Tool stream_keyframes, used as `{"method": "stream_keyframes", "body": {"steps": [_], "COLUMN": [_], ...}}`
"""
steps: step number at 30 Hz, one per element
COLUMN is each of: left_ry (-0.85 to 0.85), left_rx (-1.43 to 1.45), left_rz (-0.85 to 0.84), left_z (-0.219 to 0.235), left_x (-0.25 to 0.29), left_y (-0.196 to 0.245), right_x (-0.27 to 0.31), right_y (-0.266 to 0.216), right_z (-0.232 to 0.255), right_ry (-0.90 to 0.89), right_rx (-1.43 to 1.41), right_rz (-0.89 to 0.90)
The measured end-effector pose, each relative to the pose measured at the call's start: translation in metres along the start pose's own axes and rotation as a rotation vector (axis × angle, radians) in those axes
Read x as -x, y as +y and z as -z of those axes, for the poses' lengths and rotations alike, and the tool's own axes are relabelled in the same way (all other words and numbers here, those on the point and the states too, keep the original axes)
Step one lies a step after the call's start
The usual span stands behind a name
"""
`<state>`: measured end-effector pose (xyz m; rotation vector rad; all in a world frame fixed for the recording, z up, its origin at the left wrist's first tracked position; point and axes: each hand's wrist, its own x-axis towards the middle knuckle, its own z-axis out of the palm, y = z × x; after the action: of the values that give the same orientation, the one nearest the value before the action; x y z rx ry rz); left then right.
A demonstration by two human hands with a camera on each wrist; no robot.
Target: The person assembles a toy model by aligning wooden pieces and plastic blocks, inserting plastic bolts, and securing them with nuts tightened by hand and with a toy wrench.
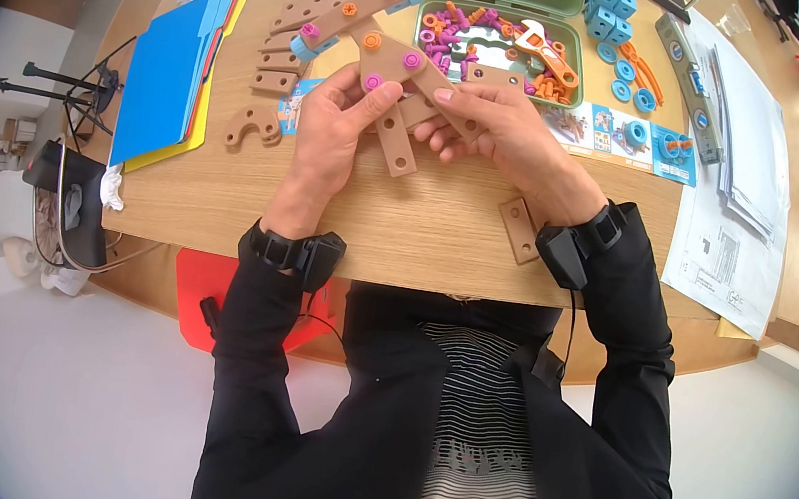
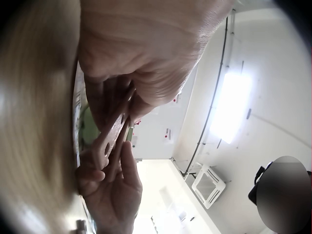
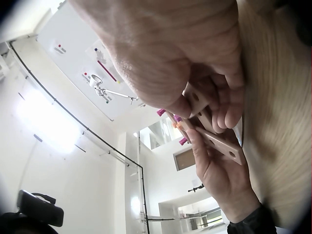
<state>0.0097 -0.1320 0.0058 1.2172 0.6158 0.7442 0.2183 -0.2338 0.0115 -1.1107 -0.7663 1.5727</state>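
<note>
Both hands hold a toy construction assembly of brown perforated strips (image 1: 395, 148) over the table. Pink bolts (image 1: 410, 60) and an orange bolt (image 1: 373, 40) join its pieces. My left hand (image 1: 327, 134) grips its left side, thumb beside a pink bolt, one strip slanting down toward me. On the other side my right hand (image 1: 520, 136) pinches the right-hand strip, its thumb on top and its fingers curled below. In the right wrist view a holed strip (image 3: 222, 145) runs between the hands. Beyond the left hand, a brown bar (image 1: 334, 19) with light blue ends overlaps the assembly.
A green case (image 1: 583, 80) holds pink and orange bolts and an orange wrench (image 1: 538, 44). Blue cubes (image 1: 607, 14) and rings (image 1: 624, 70) lie right of it. Brown pieces (image 1: 254, 126) lie at left, near blue folders (image 1: 171, 68). Another strip (image 1: 520, 230) lies by the right wrist.
</note>
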Motion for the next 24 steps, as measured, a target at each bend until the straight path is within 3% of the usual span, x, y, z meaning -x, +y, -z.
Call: {"method": "stream_keyframes", "body": {"steps": [8, 24], "left_ry": [0.005, 0.028], "left_rx": [-0.001, 0.006], "left_rz": [0.003, -0.024], "left_z": [-0.0014, 0.0027], "left_x": [0.0011, -0.0008], "left_y": [0.0020, -0.0034], "right_x": [0.0000, -0.0015], "right_y": [0.0003, 0.0053], "right_z": [0.0024, 0.0030], "right_ry": [-0.029, -0.018], "right_rx": [-0.123, -0.091], "right_rz": [0.012, 0.004]}}
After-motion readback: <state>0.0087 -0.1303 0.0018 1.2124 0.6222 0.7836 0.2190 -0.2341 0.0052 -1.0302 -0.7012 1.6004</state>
